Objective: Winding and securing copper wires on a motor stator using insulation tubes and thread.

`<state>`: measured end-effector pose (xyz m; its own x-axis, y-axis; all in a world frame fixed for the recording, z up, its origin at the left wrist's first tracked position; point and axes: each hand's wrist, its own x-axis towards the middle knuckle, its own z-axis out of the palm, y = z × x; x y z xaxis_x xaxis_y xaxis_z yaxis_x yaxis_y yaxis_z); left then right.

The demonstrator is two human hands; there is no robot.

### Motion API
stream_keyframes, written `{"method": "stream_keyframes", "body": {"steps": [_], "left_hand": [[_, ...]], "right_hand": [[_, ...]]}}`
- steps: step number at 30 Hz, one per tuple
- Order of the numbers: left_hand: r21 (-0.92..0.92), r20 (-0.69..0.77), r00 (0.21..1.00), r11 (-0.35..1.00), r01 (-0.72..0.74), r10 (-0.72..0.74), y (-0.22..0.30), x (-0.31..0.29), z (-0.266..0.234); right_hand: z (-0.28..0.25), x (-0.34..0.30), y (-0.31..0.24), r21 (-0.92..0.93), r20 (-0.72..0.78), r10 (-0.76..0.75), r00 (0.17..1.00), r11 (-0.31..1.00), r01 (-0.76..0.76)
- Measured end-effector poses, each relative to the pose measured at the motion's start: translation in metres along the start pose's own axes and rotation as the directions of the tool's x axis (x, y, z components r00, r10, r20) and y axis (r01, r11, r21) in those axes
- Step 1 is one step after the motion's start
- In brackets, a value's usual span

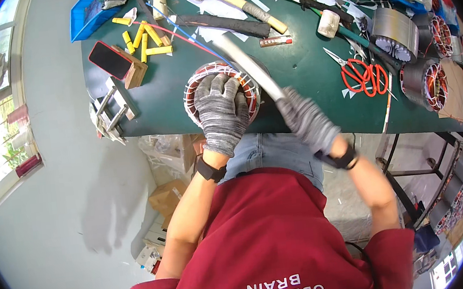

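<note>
In the head view, I see my left hand (221,110), gloved, lying flat with fingers spread on one motor stator (220,92), which sits at the near edge of the green table (302,66). My right hand (308,120) has its fingers wrapped tightly around one metal bar (248,63), which slants over the stator. I count two mallets (233,0), one pair of red scissors (364,77), six yellow sticks (144,39), one phone (110,59) and three more stators (425,84) at the right.
</note>
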<state>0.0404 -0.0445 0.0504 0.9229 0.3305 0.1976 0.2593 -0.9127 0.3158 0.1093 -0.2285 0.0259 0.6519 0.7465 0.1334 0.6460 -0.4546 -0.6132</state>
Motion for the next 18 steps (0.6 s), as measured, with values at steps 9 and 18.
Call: {"method": "stream_keyframes", "body": {"steps": [9, 18], "left_hand": [[-0.001, 0.001, 1.0, 1.0, 0.019, -0.019, -0.004, -0.004, 0.0], [0.01, 0.041, 0.998, 0.999, 0.041, -0.041, 0.0, -0.003, 0.003]], "right_hand": [[-0.004, 0.007, 0.022, -0.066, 0.142, -0.253, 0.957, 0.962, 0.264], [-0.007, 0.015, 0.04, -0.112, 0.254, -0.427, 0.868, 0.878, 0.465]]}}
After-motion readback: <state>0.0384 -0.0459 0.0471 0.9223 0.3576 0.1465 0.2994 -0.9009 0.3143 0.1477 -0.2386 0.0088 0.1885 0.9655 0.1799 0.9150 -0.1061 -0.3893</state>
